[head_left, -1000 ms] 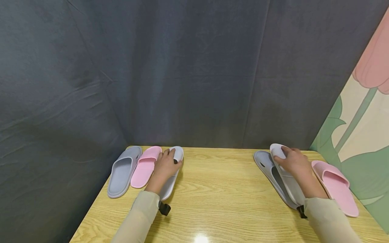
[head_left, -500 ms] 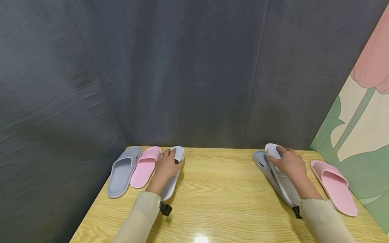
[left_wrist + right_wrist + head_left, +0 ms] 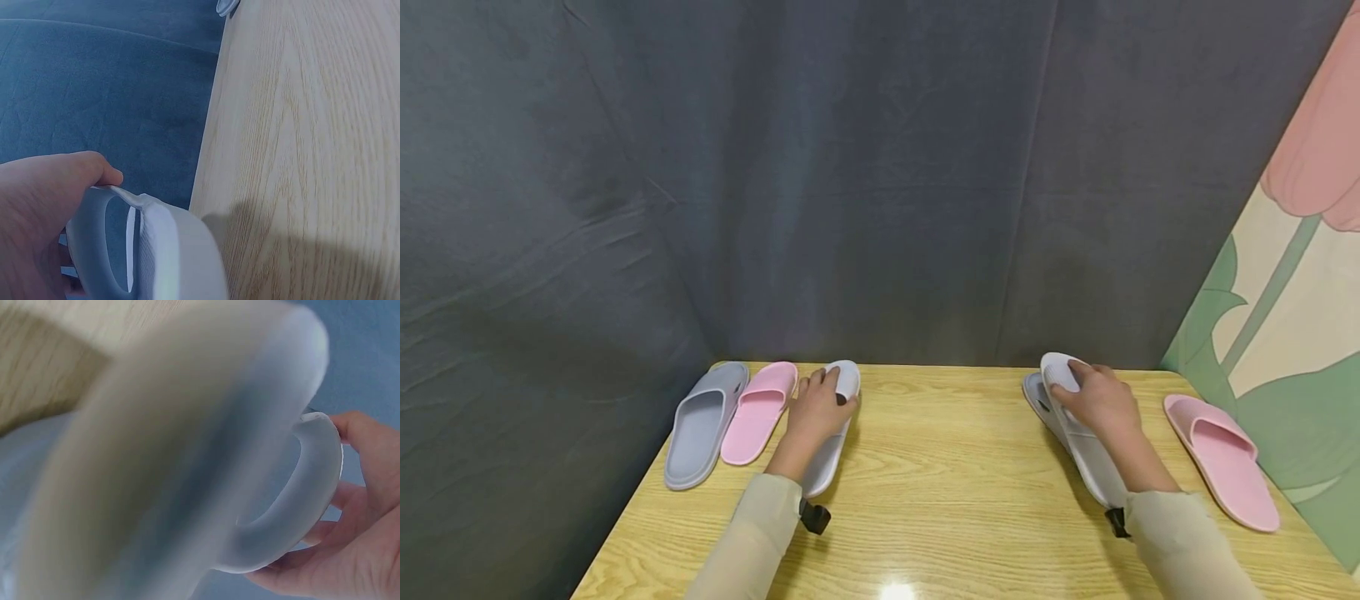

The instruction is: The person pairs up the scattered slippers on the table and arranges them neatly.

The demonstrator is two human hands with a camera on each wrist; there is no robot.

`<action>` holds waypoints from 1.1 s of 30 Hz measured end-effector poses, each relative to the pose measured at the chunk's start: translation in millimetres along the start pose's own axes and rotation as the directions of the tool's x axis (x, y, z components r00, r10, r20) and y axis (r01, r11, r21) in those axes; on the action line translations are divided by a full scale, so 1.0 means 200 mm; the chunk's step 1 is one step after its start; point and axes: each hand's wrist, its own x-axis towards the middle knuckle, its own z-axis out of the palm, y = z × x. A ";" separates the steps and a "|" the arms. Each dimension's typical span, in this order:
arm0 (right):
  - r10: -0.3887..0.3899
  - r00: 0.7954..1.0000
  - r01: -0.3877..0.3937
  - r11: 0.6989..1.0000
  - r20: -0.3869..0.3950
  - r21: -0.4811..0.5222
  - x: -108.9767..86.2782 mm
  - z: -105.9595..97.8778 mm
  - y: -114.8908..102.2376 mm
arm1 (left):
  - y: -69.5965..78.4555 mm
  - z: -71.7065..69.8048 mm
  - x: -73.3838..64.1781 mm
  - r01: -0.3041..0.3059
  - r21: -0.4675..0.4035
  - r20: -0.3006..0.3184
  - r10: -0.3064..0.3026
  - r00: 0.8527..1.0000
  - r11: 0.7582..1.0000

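Note:
My left hand grips a white slipper by its upper strap, just right of a pink slipper. The left wrist view shows the thumb on the strap's edge, with the white slipper tilted above the table. On the right, my right hand holds another white slipper by its strap, with the fingers curled around the band in the right wrist view. That slipper is tilted and covers most of a grey slipper, of which the toe edge shows.
A grey slipper lies at the far left of the wooden table, beside the pink one. A second pink slipper lies near the right edge. A dark curtain stands behind, and a flower-patterned panel at right.
My right hand has moved left with its white slipper, further over the grey one and away from the right pink slipper. My left hand has shifted slightly right with its slipper.

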 end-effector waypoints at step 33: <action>-0.023 0.999 0.022 1.000 0.027 0.020 0.00 0.07 -0.18 | 0.08 0.05 0.00 -0.011 -0.035 -0.004 0.011 1.000 0.999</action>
